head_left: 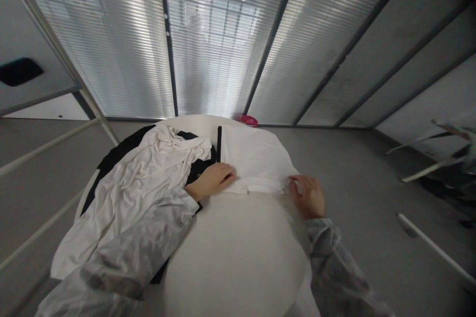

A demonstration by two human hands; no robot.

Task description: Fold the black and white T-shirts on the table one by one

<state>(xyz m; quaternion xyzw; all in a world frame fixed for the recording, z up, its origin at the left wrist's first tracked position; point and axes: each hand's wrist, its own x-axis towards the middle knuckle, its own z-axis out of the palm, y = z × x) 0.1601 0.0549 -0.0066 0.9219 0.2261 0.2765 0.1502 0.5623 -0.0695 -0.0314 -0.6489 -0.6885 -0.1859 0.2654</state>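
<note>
A folded white garment (256, 158) lies flat on the far part of a round white table (230, 247). My left hand (212, 180) rests palm down on its near left corner, fingers flat and together. My right hand (308, 195) is at the near right corner, fingers curled and pinching the cloth's edge. Both arms wear thin translucent sleeves.
A heap of crumpled white clothing (134, 193) over black clothing (122, 151) covers the table's left side. A narrow black strip (219, 143) lies along the folded garment's left edge. A red round thing (248, 120) sits on the floor by the blinds. White rails stand at left.
</note>
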